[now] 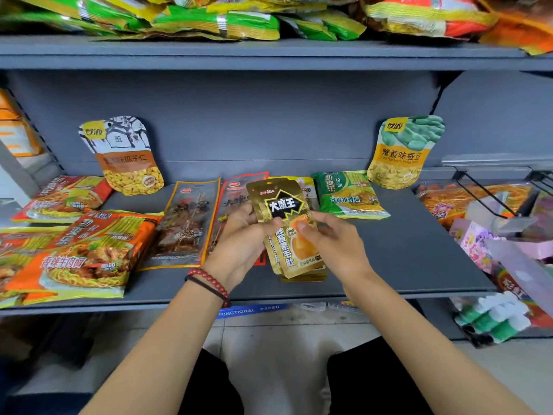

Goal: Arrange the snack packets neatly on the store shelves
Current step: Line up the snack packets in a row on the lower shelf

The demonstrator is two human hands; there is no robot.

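Note:
A small stack of gold snack packets (279, 211) with a black label is held over the middle of the grey shelf (419, 250). My left hand (242, 235) grips the stack from its left side. My right hand (332, 238) pinches its right side, thumb on the front. Flat on the shelf lie orange noodle packets (89, 253), a brown skewer packet (188, 223), a red packet (233, 190) partly hidden by my left hand, and a green noodle packet (350, 196). Two pouches lean upright on the back wall: a seed pouch (125, 157) and a bean pouch (404, 151).
The shelf above carries green and yellow packets (215, 22) and red ones (425, 16) hanging over its edge. A black wire divider (490, 199) bounds the right side, with pink boxes (475, 241) and green bottles (493, 322) beyond. Bare shelf shows right of my hands.

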